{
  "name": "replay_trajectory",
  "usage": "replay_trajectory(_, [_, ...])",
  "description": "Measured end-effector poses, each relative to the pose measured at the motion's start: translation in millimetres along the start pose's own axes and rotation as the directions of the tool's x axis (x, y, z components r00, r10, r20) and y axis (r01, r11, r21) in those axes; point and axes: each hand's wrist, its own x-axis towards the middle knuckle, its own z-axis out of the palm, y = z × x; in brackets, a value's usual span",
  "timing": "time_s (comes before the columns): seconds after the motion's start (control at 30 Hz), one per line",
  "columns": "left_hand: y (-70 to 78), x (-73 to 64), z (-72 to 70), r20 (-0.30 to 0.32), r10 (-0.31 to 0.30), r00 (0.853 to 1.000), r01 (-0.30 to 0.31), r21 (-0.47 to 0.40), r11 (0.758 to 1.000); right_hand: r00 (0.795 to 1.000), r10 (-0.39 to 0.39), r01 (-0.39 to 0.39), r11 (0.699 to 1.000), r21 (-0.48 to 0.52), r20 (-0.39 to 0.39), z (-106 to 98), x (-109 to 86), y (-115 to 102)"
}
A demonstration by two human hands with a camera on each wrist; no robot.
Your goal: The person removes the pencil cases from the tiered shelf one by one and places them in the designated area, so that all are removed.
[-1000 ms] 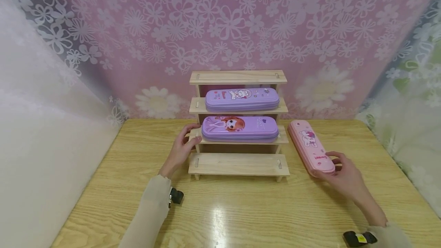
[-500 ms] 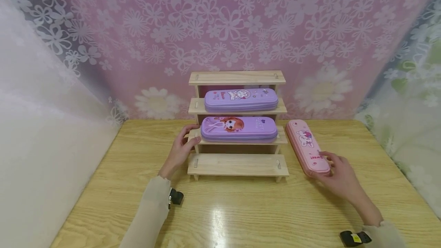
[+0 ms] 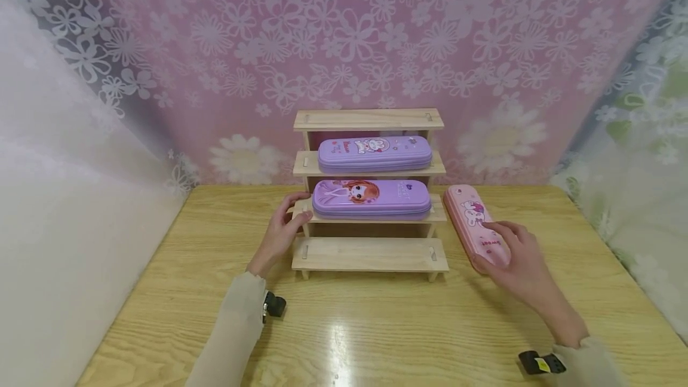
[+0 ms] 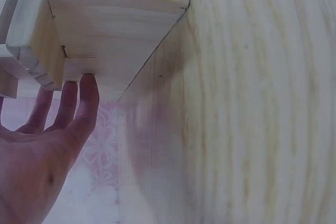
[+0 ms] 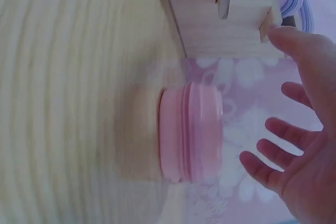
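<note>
Remotely, I take the wooden rack [image 3: 371,255] as my landmark: four stepped shelves, upright on the wood-grained table [image 3: 387,327]. Left hand [image 3: 278,233] is at the rack's left end, level with the second shelf from the bottom. Thumb in front, other fingers bent round behind; I log it as gripping the rack, with little opening left. In the left wrist view I see fingertips tucked up behind the rack's timber.

Pink case [image 3: 470,214] lies flat on the table, just right of the rack. It sits at a slant, far end closer to the rack, near end angled away. I make out a printed rabbit and the word "Sweet" on its top. Right hand [image 3: 521,261] is above the case's near end, on the side away from the rack. Fingers well spread and slightly bent, with hold of nothing; right wrist view gives me a gap between them and the case.

On the rack itself: light purple case [image 3: 375,157], rabbit print, second shelf from the top; brighter purple case [image 3: 371,200], red-haired girl print, one shelf lower. Both lie lengthwise along their shelves. Behind the rack I note a pink cloth [image 3: 344,34] with white flowers. In front of it, a glare patch on the table
</note>
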Motion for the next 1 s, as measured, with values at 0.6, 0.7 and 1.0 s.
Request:
replay_trajectory(0.6, [12.9,-2.2,-1.7,0.010,0.014,1.000,-0.014,-0.003,1.000,0.977,-0.198,0.203,0.978,0.048,-0.083,27.5,38.2,-35.3])
replay_trajectory(0.7, [27.7,-7.2,-1.1,0.011,-0.008,1.000,0.008,0.000,1.000,0.959,-0.257,0.267,0.961,0.076,-0.117,32.4,48.0,-38.8])
replay_trajectory(1.0, [33.7,-11.2,-0.4,0.017,-0.024,1.000,0.024,0.004,1.000,0.963,-0.254,0.264,0.958,0.114,-0.093,44.0,70.1,-51.3])
